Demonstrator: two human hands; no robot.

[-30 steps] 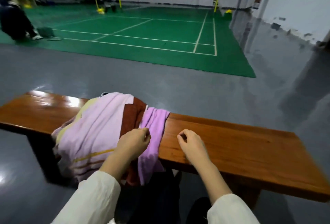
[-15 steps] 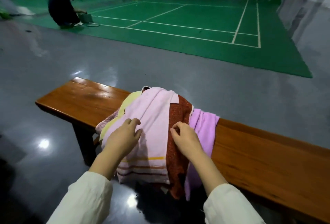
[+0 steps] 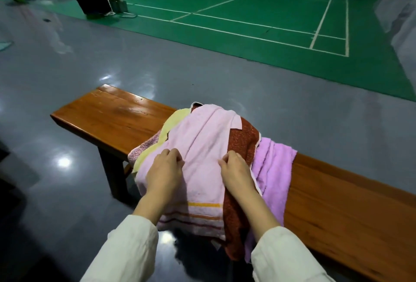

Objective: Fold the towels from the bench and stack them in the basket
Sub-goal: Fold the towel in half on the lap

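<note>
Head view: your left hand (image 3: 165,169), right hand (image 3: 236,172) both curl fingers into pink towel (image 3: 202,142), top of heap (image 3: 274,160) draped over bench (image 3: 108,115) near edge. Step, likely: picking first towel. Next: lift clear, shake flat. No basket in view.

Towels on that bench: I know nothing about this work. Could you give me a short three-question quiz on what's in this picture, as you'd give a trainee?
1. True or false: the pale pink towel lies on top of the pile on the bench.
2. Which towel lies just to the right of the rust-brown towel? A: white towel. B: lilac towel. C: green towel.
3. In a few words: which towel do the left hand and the right hand both touch?

Key: 1 true; 2 B; 3 the pale pink towel.
</note>
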